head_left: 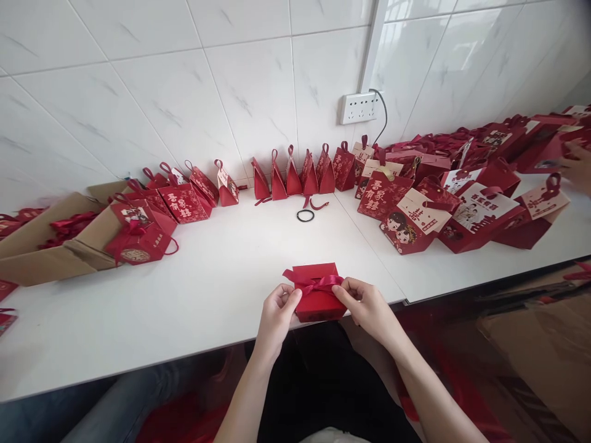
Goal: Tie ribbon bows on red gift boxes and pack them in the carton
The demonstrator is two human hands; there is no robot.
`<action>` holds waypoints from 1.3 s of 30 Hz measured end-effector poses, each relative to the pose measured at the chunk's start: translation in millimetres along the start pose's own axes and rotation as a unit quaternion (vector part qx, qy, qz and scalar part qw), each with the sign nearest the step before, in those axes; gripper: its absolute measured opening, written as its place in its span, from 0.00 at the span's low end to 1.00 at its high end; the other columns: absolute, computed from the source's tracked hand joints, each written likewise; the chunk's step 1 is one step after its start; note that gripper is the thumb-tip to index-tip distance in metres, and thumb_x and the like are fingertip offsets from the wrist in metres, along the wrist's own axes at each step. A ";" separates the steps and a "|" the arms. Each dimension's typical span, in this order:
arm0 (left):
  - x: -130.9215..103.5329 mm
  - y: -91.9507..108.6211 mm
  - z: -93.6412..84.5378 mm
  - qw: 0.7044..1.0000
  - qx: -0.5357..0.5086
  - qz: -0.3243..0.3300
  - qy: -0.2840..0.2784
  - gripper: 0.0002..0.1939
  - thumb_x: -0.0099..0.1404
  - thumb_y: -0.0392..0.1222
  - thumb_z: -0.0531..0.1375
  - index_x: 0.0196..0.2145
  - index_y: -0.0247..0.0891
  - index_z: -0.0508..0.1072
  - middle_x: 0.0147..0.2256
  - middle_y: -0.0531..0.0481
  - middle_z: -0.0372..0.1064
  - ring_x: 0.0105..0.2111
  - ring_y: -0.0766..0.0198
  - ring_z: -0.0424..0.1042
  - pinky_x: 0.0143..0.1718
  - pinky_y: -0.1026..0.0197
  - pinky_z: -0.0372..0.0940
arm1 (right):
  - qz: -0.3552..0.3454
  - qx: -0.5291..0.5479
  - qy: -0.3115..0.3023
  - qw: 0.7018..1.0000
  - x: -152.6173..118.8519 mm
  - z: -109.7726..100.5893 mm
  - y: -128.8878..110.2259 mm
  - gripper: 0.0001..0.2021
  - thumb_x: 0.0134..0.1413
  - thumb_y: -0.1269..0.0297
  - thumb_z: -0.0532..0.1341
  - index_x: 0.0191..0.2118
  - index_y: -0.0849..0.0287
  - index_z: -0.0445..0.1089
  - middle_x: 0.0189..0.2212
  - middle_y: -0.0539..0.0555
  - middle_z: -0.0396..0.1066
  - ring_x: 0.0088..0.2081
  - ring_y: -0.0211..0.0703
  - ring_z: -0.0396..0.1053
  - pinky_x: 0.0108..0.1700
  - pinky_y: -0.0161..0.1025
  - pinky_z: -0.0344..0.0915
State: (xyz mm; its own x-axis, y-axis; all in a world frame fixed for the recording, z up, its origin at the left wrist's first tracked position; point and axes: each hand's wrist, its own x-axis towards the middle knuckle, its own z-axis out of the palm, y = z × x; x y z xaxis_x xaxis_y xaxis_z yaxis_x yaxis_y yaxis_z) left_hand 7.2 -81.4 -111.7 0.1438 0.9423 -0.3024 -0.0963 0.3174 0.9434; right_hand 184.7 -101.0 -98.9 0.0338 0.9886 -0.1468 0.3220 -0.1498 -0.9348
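A small red gift box (318,307) sits at the table's front edge, right before me. Across its upper part runs a shiny red ribbon (318,283), crossed or knotted near the middle. My left hand (280,307) pinches the ribbon at the box's left side, thumb on top. On the right side, my right hand (364,301) pinches the other part of the ribbon between thumb and fingers. Both hands rest close against the box, and their curled fingertips are partly hidden.
Red boxes with ribbon loops (293,175) stand along the tiled wall. More printed boxes (418,221) crowd the right side, where another person's hand (577,166) shows. A cardboard carton (50,264) with red ribbons stands left. A black ring-shaped band (305,215) lies mid-table. A power strip (359,109) hangs above.
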 end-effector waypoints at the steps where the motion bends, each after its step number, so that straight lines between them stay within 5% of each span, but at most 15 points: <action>1: -0.1 0.9 -1.2 1.000 -0.007 -0.007 -0.008 0.21 0.52 0.55 0.63 0.24 0.37 0.60 0.18 0.60 0.50 0.17 0.76 0.45 0.18 0.69 0.42 | 0.006 0.030 -0.020 0.999 1.0 -1.1 1.1 0.21 0.53 0.46 0.54 0.21 0.57 0.55 0.15 0.43 0.50 0.15 0.30 0.49 0.20 0.32 0.45; 8: 0.8 2.0 -5.9 0.998 -0.026 -0.020 -0.048 0.20 0.53 0.55 0.62 0.24 0.36 0.61 0.18 0.60 0.50 0.17 0.77 0.43 0.19 0.67 0.40 | 0.043 0.274 -0.093 0.956 8.8 -4.7 11.1 0.22 0.46 0.47 0.62 0.20 0.57 0.54 0.14 0.40 0.43 0.16 0.27 0.40 0.16 0.28 0.45; 14: 3.6 -0.3 -9.4 0.998 -0.014 -0.012 -0.061 0.19 0.55 0.54 0.61 0.24 0.36 0.61 0.20 0.59 0.52 0.18 0.76 0.44 0.20 0.67 0.40 | 0.040 0.320 -0.090 0.942 12.1 -2.2 19.0 0.21 0.46 0.49 0.63 0.20 0.58 0.54 0.13 0.40 0.44 0.16 0.27 0.40 0.16 0.28 0.45; 26: 3.5 4.0 -16.8 0.981 0.173 0.061 -0.054 0.16 0.61 0.54 0.55 0.26 0.39 0.59 0.21 0.58 0.50 0.20 0.70 0.51 0.23 0.65 0.49 | 0.008 0.207 -0.089 0.974 16.6 -16.6 26.9 0.22 0.50 0.46 0.60 0.19 0.58 0.53 0.13 0.41 0.48 0.15 0.29 0.50 0.19 0.31 0.54; 29: -3.8 -0.8 -5.1 0.976 0.183 0.117 0.003 0.12 0.61 0.52 0.55 0.34 0.40 0.62 0.29 0.53 0.60 0.29 0.66 0.63 0.32 0.63 0.59 | -0.008 0.116 -0.088 0.989 11.4 -24.3 22.7 0.23 0.48 0.44 0.59 0.20 0.59 0.57 0.16 0.43 0.54 0.17 0.31 0.58 0.21 0.31 0.56; 31: -8.2 -3.4 1.6 0.970 0.197 0.142 0.029 0.20 0.57 0.50 0.60 0.44 0.41 0.62 0.40 0.48 0.64 0.40 0.60 0.67 0.43 0.58 0.62 | -0.028 0.099 -0.146 0.984 8.0 -31.8 22.8 0.25 0.43 0.40 0.61 0.20 0.60 0.59 0.17 0.45 0.57 0.17 0.31 0.59 0.20 0.31 0.55; 34: -3.5 -1.8 0.5 0.967 0.222 0.123 -0.005 0.33 0.53 0.49 0.64 0.54 0.42 0.57 0.50 0.43 0.63 0.51 0.54 0.64 0.52 0.52 0.59 | -0.025 0.101 -0.201 0.974 5.2 -44.2 28.5 0.29 0.40 0.34 0.58 0.19 0.60 0.60 0.13 0.44 0.55 0.13 0.29 0.52 0.16 0.30 0.48; 36: 10.1 3.3 -7.9 0.967 0.230 0.103 -0.039 0.30 0.57 0.48 0.61 0.55 0.43 0.58 0.51 0.42 0.63 0.52 0.55 0.64 0.53 0.51 0.58 | -0.001 0.088 -0.186 0.979 4.2 -51.3 33.6 0.29 0.43 0.33 0.56 0.18 0.60 0.60 0.10 0.43 0.52 0.11 0.28 0.47 0.15 0.29 0.42; 39: 35.7 14.3 -21.3 0.947 0.274 0.153 0.072 0.24 0.59 0.45 0.58 0.52 0.41 0.60 0.54 0.41 0.61 0.54 0.53 0.62 0.55 0.49 0.56 | 0.014 0.104 -0.163 0.981 2.2 -57.0 38.2 0.30 0.46 0.35 0.54 0.17 0.60 0.59 0.08 0.42 0.49 0.10 0.27 0.44 0.15 0.30 0.39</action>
State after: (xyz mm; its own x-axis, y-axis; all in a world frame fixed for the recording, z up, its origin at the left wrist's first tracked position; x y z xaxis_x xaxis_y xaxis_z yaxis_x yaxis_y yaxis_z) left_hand -10.0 -40.9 -111.8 0.0532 0.9984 0.0188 0.4198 -0.0394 0.9068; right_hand 250.9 -103.7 -116.5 -0.2747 0.9317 -0.2376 0.1236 -0.2109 -0.9697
